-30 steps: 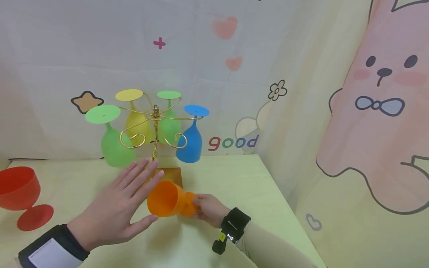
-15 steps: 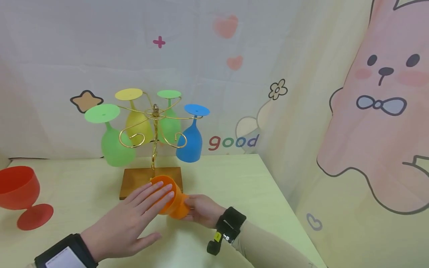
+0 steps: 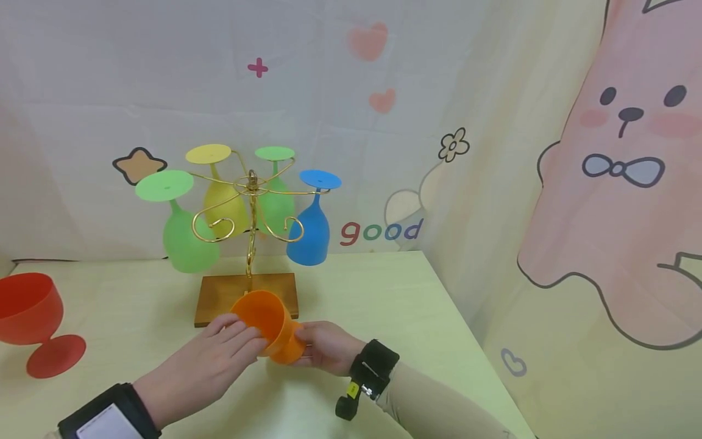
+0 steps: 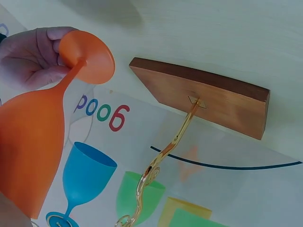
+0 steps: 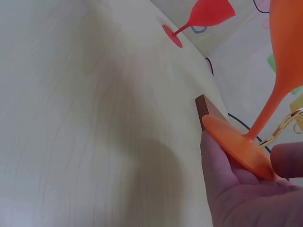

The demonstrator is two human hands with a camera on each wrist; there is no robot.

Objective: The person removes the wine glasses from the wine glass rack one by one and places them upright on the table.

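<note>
An orange plastic goblet (image 3: 263,317) is held in the air, tilted with its mouth toward the head camera. Its round foot (image 5: 236,147) is gripped by my right hand (image 3: 331,349), thumb on one face and fingers on the other in the right wrist view. My left hand (image 3: 211,366) holds the bowl at the left side of the rim, fingers bent against it and thumb hidden. Behind the goblet stands a gold wire glass rack (image 3: 252,225) on a wooden base (image 3: 219,296). A blue goblet (image 3: 311,235) hangs upside down from its right arm.
Also hanging upside down are a green goblet (image 3: 189,244) at left, a yellow one (image 3: 226,210) and another green one (image 3: 276,204) behind. Two curled front arms (image 3: 219,228) bear no goblet. A red goblet (image 3: 33,311) stands on the pale table (image 3: 378,299) at far left.
The orange goblet has moved slightly left and its mouth has turned more upward. My left hand has gone from spread flat fingers to holding the rim. The right hand still grips the foot.
</note>
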